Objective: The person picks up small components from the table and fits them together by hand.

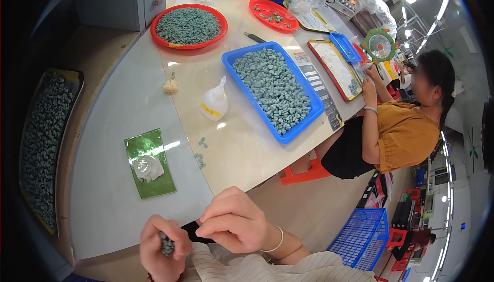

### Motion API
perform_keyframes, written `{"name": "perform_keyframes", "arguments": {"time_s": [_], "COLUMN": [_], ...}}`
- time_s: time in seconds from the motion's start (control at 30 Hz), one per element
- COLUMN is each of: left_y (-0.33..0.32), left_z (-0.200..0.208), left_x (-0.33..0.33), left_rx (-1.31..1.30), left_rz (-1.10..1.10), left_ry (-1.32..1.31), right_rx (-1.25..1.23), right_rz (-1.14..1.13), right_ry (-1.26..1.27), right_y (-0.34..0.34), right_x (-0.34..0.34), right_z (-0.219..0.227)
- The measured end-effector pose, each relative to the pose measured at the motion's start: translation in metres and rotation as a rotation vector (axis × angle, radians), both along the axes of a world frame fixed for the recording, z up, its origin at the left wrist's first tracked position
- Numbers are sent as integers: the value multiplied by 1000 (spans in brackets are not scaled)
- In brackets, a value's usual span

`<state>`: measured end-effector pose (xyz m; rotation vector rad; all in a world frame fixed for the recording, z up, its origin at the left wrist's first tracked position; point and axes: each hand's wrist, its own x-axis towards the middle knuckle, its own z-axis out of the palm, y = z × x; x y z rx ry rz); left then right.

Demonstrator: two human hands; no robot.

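Observation:
Low in the head view, my left hand (pixel 158 251) is curled around a small clump of grey-green stones (pixel 166 244). My right hand (pixel 234 220) is close beside it, thumb and fingers pinched together. Whatever may be between those fingertips is too small to make out. Ahead of my hands, a green flat pad (pixel 160 188) carries a whitish lump (pixel 147 167) that looks like a small jar or putty. A few loose stones (pixel 200 159) lie on the table to its right. Farther off stands a white squeeze bottle (pixel 215 99) with a yellow label.
A blue tray (pixel 315 108) and a red round tray (pixel 223 33) hold many stones; a dark tray (pixel 77 83) of them sits at far left. A smaller red tray (pixel 294 26) is at the back. A co-worker (pixel 409 132) sits right, above a blue crate (pixel 357 233).

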<state>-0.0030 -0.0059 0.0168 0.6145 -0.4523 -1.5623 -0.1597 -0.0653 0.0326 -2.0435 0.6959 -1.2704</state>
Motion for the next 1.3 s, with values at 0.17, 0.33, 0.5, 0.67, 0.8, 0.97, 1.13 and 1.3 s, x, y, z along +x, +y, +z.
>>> {"name": "perform_keyframes", "arguments": {"time_s": [0.17,0.33,0.5,0.67,0.8,0.97,1.13,1.3], "left_y": [-2,4,-2,-1,4,7,12,16], "left_z": [16,2,-7,-10,2,-15,-18,-10], "left_x": [14,9,9,20,15,18,19,22], "left_rx": [341,250,245,194,272,33,19,41], "left_rz": [-113,-164,-215,-272,-76,-216,-105,39], "left_ry": [444,638,670,684,723,790,627,412], "right_rx": [10,18,29,24,11,17,-12,-56], "right_rz": [-78,-74,-90,-98,-127,-149,-148,-137], "right_ry": [-25,-72,-94,-79,-68,-61,-12,78], "right_y": [-1,-7,-6,-9,-12,-13,-14,-25], "right_x": [0,2,2,2,4,4,7,22], "right_z": [-2,-4,-8,-8,-9,-7,-10,-10]}}
